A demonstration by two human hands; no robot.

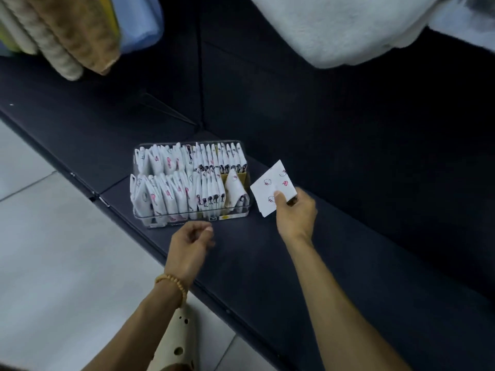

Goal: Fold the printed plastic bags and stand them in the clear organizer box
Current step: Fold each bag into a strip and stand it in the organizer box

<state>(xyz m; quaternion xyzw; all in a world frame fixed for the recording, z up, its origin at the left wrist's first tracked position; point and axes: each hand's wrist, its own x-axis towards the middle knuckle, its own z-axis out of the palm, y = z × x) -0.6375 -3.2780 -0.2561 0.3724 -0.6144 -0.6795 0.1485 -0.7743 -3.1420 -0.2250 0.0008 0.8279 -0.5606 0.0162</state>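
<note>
Pinching a folded printed bag between thumb and curled fingers, the right hand holds it just to the right of the clear organizer box, above the dark blue cushion; the bag is a flat white square tilted like a diamond, printed with small pink and white cartoon figures, and it is apart from the box wall; the left hand hovers just near of the box's near wall, its fingers loosely curled and holding nothing; a wooden bead bracelet circles that wrist; the box sits on the cushion close to its near-left edge, and it is packed with folded bags standing upright in two rows, one far and one near; at the right end of the near row one bag leans at an angle beside a gap where a yellowish divider shows; pale floor tiles lie to the left of the cushion; a cream shoe with round holes shows at the bottom edge; far left hang rolled beige and brown towels with a blue one beside them; far right lies a white fluffy fabric.
</note>
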